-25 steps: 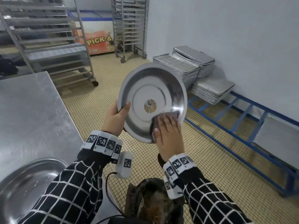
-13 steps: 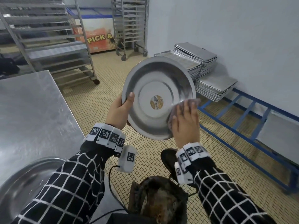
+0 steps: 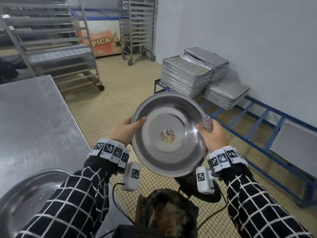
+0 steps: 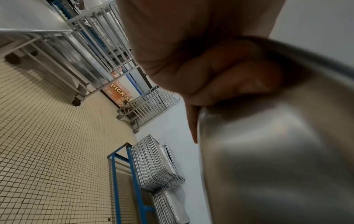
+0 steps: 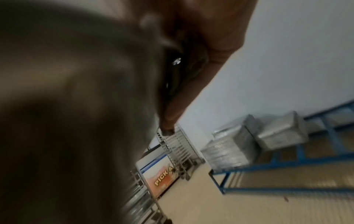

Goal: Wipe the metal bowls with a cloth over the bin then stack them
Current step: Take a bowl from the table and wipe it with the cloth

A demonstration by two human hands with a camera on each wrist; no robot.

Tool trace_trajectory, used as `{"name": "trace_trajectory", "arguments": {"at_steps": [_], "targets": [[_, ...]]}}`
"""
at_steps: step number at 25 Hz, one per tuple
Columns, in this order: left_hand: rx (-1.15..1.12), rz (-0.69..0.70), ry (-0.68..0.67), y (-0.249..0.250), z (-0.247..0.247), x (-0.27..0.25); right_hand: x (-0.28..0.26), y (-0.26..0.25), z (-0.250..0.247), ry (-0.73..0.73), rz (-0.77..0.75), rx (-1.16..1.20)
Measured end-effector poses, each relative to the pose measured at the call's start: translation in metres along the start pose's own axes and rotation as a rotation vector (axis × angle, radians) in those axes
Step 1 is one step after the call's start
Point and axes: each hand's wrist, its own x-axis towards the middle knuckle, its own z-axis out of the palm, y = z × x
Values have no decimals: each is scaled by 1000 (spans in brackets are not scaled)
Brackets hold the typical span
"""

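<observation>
A round metal bowl (image 3: 169,133) with a small label at its centre is held tilted towards me above the floor. My left hand (image 3: 127,130) grips its left rim, thumb inside; the left wrist view shows curled fingers (image 4: 220,78) on the bowl's outer wall (image 4: 277,159). My right hand (image 3: 211,134) holds a dark greyish cloth (image 3: 207,123) wrapped over the bowl's right rim. In the right wrist view the bowl (image 5: 67,106) is a dark blur beside the fingers (image 5: 191,84). A dirty dark bin (image 3: 164,212) stands below the bowl. Another metal bowl (image 3: 25,200) lies on the table at lower left.
A steel table (image 3: 34,121) fills the left. Stacks of baking trays (image 3: 188,74) sit on a low blue frame (image 3: 257,124) along the right wall. Wheeled tray racks (image 3: 51,45) stand at the back, over a tiled floor (image 3: 111,100).
My right hand with the cloth slid from the bowl's lower inside up and round to its right rim. The bowl and both hands dropped lower in the head view.
</observation>
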Motion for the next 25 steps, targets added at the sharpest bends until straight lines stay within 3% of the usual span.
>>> {"name": "trace_trajectory", "arguments": {"at_steps": [5, 9, 12, 15, 17, 19, 22, 25], "targets": [[81, 269, 265, -9, 11, -4, -22, -1, 13, 138, 146, 169], [-17, 261, 184, -15, 32, -19, -38, -12, 30, 277, 249, 394], [-87, 261, 119, -21, 43, -27, -46, -24, 41, 329, 228, 495], [-149, 167, 133, -17, 46, -27, -43, -30, 37, 192, 209, 506], [-134, 167, 180, -13, 40, -22, -44, -32, 33, 45, 198, 416], [-92, 189, 198, -9, 32, -17, -49, -33, 31, -9, 161, 281], [60, 199, 227, -7, 23, -11, -58, -36, 37, 16, 31, 171], [113, 225, 201, -3, 26, -11, -68, -45, 57, -244, -147, 139]]}}
